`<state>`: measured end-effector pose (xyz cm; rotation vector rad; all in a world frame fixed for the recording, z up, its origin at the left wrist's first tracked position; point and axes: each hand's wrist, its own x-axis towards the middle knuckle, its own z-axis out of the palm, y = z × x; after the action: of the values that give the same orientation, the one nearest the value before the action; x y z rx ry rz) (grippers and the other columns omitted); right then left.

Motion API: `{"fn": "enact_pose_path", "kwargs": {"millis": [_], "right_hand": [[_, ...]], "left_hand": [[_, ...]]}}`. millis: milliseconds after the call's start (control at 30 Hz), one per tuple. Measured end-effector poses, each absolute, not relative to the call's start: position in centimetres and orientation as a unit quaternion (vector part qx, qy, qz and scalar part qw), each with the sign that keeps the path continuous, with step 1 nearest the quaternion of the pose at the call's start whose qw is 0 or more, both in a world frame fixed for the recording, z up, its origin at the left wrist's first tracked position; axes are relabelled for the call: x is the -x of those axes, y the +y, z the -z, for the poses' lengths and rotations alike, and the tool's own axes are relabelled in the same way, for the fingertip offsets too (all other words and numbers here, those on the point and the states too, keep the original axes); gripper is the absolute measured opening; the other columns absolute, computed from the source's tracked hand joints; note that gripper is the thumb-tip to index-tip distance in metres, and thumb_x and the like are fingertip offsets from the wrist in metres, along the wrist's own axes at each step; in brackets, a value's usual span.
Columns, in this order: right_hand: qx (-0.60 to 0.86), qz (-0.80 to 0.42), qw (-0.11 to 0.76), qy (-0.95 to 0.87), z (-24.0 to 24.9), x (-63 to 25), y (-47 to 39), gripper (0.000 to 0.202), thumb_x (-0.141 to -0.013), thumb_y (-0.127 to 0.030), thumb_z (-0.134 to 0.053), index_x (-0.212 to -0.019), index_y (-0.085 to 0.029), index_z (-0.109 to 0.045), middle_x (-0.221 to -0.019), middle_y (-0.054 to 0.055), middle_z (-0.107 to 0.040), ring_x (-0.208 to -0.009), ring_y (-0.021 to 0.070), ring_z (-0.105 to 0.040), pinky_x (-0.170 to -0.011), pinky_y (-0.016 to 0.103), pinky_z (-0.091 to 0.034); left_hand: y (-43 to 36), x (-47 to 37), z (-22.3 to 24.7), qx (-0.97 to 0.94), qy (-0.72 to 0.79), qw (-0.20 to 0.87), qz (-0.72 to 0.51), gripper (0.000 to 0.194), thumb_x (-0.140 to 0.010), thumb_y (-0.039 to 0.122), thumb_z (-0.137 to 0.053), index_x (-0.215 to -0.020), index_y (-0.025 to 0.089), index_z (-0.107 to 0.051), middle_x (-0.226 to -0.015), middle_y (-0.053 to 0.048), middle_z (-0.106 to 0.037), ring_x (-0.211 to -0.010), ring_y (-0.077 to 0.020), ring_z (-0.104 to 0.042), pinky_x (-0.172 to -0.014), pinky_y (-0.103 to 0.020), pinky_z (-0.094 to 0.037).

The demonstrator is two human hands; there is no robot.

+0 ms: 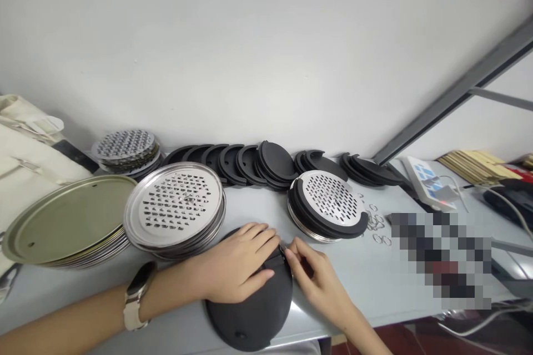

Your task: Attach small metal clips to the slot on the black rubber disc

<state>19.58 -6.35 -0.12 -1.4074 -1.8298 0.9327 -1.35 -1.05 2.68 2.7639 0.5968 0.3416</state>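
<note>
A round black disc (254,321) lies close to the table's front edge, with a small hole near its lower rim. Flat across its upper part rests my left hand (237,263), fingers stretched out, covering much of the surface. My right hand (316,274) pinches at the disc's right edge, thumb against fingers; a small shiny bit shows at the fingertips, too small to name. Just beyond stands a stack topped by a perforated metal disc (331,197) in a black rim (353,230). Small metal rings (378,238) lie to its right.
Stacks of perforated metal discs (175,205) and olive-green trays (79,216) stand at the left. Black discs (278,161) line the wall. A white power strip (428,183), a pixelated patch, and a metal frame post (449,89) are on the right.
</note>
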Motion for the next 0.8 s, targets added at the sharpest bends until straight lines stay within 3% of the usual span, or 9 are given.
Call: {"fn": "enact_pose_path", "kwargs": {"millis": [800], "right_hand": [[0.538,-0.344,0.316,-0.702,0.26,-19.3,-6.36,0.027,-0.097,-0.031,-0.038,-0.073,-0.022,-0.032,-0.064,-0.004,-0.04,-0.058,0.0119,-0.039,-0.056,0.025,-0.031]], "left_hand": [[-1.11,0.96,-3.26,-0.955,0.228,0.162,-0.101,0.048,-0.093,0.033,-0.043,-0.136,0.014,-0.037,-0.129,-0.013,-0.051,-0.124,-0.0287,-0.042,-0.104,-0.043,-0.035]]}}
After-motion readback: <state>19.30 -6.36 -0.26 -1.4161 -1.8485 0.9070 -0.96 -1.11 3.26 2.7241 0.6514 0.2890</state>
